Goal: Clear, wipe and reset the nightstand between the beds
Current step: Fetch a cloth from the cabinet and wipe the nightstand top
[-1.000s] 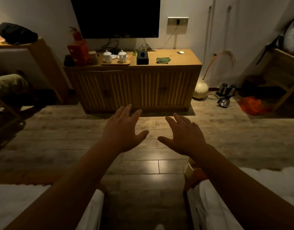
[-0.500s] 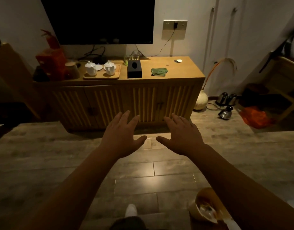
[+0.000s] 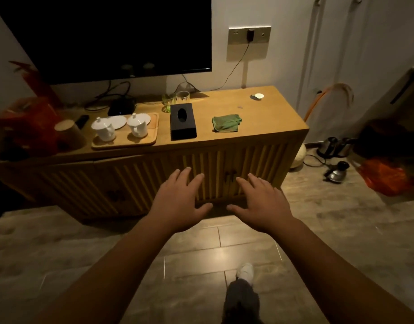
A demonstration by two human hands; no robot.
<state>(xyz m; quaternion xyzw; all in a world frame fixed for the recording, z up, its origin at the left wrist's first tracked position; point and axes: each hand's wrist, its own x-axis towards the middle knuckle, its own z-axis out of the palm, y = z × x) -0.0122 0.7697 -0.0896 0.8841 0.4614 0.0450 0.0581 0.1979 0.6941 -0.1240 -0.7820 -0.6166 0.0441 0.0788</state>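
My left hand (image 3: 178,202) and my right hand (image 3: 262,204) are stretched out in front of me, palms down, fingers spread, holding nothing. They hover before a wooden cabinet (image 3: 201,174) under a wall TV. On the cabinet top lie a folded green cloth (image 3: 225,123), a black tissue box (image 3: 182,120) and a wooden tray (image 3: 152,139) with two white lidded cups (image 3: 137,125). No nightstand or bed is in view.
Two glasses (image 3: 176,99) stand behind the tissue box. A red item (image 3: 30,122) and a small cup sit at the cabinet's left end. Kettles (image 3: 334,157) with cords and an orange bag (image 3: 383,176) lie on the floor at the right. My foot (image 3: 244,274) is on the wood floor.
I have walked away from the beds toward the cabinet, which now looks much nearer and larger. The bed edges have left the view. Both hands stay open and extended.
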